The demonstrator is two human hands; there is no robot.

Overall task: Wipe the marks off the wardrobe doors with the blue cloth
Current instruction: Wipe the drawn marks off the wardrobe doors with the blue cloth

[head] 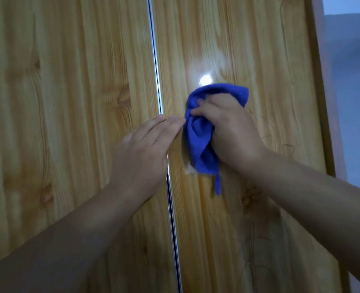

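Note:
Two glossy wood-grain wardrobe doors fill the view, the left door and the right door, split by a thin metal strip. My right hand is shut on a bunched blue cloth and presses it against the right door. One corner of the cloth hangs down below the hand. My left hand lies flat across the strip, fingers straight and together, fingertips almost touching the cloth. Faint dark scribble marks show on the right door below my right wrist. A small pale smudge sits beside the cloth's lower edge.
The wardrobe's right side frame runs down the right of the view. Beyond it is a pale blue-grey wall. A bright light reflection glares on the right door just above the cloth.

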